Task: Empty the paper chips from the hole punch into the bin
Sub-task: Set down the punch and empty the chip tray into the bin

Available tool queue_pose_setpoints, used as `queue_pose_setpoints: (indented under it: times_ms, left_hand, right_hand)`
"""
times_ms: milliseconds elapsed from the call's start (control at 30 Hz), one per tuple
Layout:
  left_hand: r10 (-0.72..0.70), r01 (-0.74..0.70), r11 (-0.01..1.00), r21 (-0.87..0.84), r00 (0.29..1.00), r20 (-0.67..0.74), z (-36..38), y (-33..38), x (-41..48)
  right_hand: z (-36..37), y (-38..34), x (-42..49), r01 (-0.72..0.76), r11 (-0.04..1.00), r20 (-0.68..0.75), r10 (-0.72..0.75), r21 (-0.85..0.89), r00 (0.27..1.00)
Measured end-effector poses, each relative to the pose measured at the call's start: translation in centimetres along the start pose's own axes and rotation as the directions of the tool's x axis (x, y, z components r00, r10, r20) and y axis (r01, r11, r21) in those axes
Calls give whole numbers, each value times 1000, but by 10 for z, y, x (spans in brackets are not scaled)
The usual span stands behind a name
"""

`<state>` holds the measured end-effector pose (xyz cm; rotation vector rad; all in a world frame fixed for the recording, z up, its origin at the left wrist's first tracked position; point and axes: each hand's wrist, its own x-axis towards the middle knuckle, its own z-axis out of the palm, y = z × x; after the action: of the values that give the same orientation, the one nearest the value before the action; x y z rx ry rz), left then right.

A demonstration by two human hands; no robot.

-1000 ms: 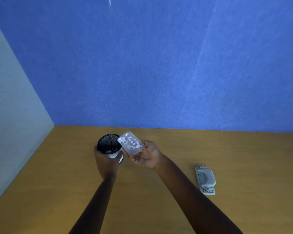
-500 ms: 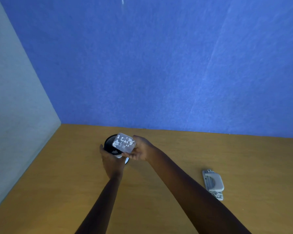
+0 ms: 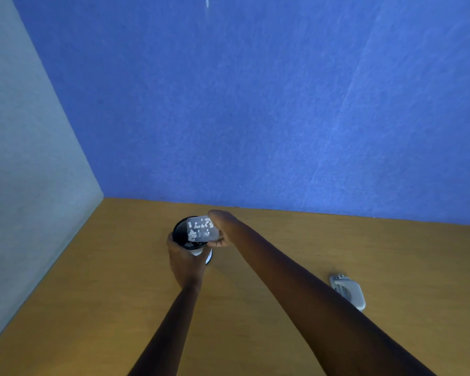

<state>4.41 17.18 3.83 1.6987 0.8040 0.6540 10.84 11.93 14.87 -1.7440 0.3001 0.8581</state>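
A small black mesh bin (image 3: 180, 234) stands on the wooden desk, and my left hand (image 3: 183, 263) grips its near side. My right hand (image 3: 221, 227) holds the clear chip tray (image 3: 202, 229) of the hole punch, tilted over the bin's mouth. Several white paper chips cling inside the tray, and a few lie inside the bin. The grey hole punch body (image 3: 349, 291) lies on the desk to the right, partly behind my right forearm.
The wooden desk (image 3: 337, 245) runs back to a blue partition wall (image 3: 255, 104). A grey panel (image 3: 25, 158) closes the left side. Nothing else stands on the desk.
My right hand has carried the tray leftward from beside the bin to over its opening and tipped it. The view has shifted slightly; my left hand stays on the bin.
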Motion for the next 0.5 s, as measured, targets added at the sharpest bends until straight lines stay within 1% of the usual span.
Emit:
queue_pose_setpoints:
  times_ms: [167, 267, 333, 400, 500]
  left_hand:
    - [5, -5, 1000, 0, 1000, 2, -1, 0, -1]
    - [-2, 2, 1000, 4, 1000, 0, -1, 0, -1]
    - [-7, 7, 1000, 7, 1000, -2, -1, 0, -1]
    - [-9, 9, 1000, 4, 1000, -1, -1, 2, -2]
    - [-24, 24, 1000, -15, 1000, 0, -1, 3, -3]
  right_hand:
    - [2, -6, -4, 5, 997, -19, -6, -80, 1000]
    - [7, -10, -5, 38, 977, -47, -49, -210, 998]
    - [11, -10, -5, 79, 934, -77, -113, -349, 991]
    - [15, -9, -3, 122, 868, -90, -187, -482, 978]
    - [20, -8, -2, 129, 810, -94, -222, -573, 971]
